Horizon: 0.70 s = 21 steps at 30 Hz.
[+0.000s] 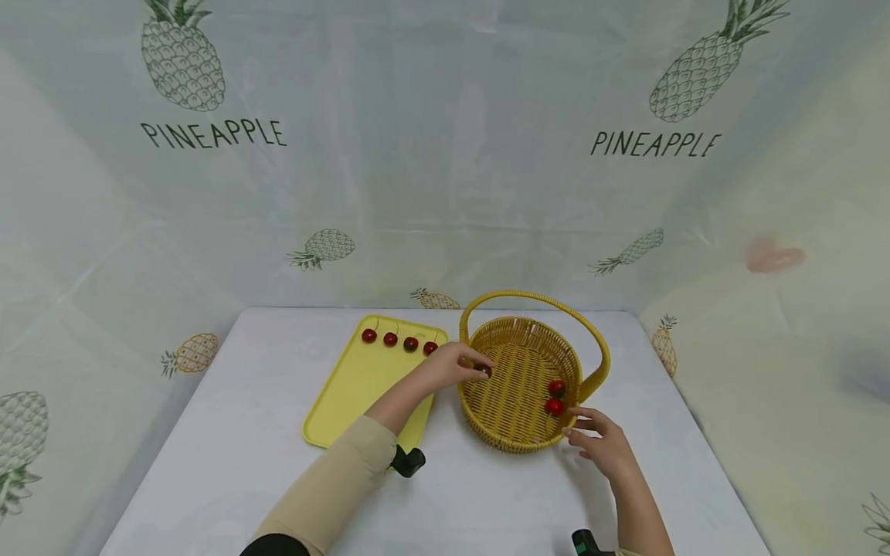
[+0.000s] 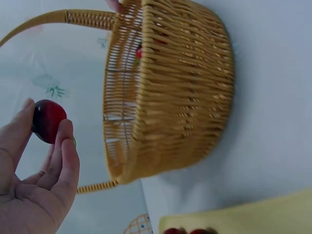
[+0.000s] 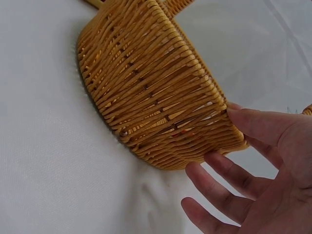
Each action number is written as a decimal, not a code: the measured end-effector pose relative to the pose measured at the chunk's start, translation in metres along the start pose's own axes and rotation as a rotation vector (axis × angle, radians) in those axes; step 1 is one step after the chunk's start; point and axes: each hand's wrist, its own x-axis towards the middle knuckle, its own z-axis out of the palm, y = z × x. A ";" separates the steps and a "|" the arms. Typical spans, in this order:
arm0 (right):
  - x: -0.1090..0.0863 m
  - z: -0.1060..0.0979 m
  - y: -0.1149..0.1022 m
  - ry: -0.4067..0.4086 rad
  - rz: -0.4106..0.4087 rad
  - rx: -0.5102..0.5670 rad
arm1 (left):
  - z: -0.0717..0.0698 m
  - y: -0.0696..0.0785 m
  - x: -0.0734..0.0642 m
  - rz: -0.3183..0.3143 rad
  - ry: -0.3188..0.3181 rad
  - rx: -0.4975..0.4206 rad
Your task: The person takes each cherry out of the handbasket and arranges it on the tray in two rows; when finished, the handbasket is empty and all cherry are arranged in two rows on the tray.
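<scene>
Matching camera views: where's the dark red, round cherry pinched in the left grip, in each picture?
Head: dark red, round cherry, slightly right of centre, lower half.
Left wrist: cherry at the left, about mid-height.
Right wrist: not in it.
Shared landmark: golden-brown woven basket, in all three.

Pale backdrop (image 1: 445, 170), pineapple prints (image 1: 184, 66); white table (image 1: 208, 463); blurred red patch (image 1: 773, 257) right, perhaps printed.

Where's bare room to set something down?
The table is bare left of the yellow tray and in front of the basket. Crowded: the tray's far edge, lined with cherries, and the basket's rim, near the left hand and right hand.
</scene>
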 end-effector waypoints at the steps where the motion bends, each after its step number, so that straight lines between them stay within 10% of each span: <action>1: 0.000 0.000 0.000 -0.001 0.002 0.000 | -0.001 -0.003 -0.003 -0.007 0.000 -0.004; 12: 0.000 0.000 -0.001 -0.007 0.005 0.007 | -0.013 -0.025 -0.029 0.019 0.034 -0.035; 21: 0.001 0.000 -0.001 -0.004 0.004 0.006 | -0.023 -0.046 -0.043 -0.093 0.132 -0.068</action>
